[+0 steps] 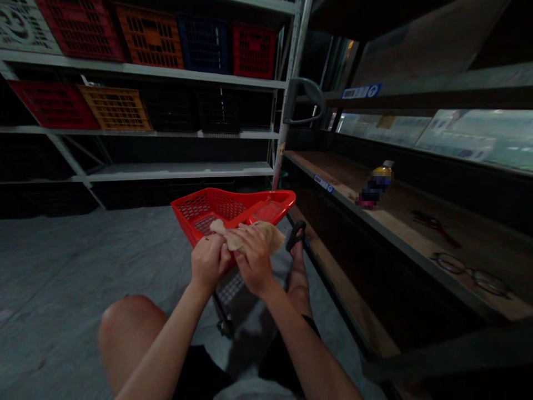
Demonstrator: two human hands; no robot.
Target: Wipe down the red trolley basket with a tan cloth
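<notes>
A small red shopping cart (200,216) with a perforated plastic basket stands in front of me. At its near rim, a beige cloth (272,234) is bunched up under and between my hands. My left hand (208,260) is closed in a fist at the rim, with one end of the cloth coming out past its fingers. Beside it, my right hand (254,258) lies over the cloth with its fingers bent and pressed onto it. What lies under both palms is hidden.
To the right, a wooden shelf (328,175) bears a bottle (375,186), a dark-and-red item (435,225) and eyeglasses (472,272). Behind the cart, a white metal rack (179,170) holds several coloured crates (152,36). The cart's caster (225,326) rests on the grey floor.
</notes>
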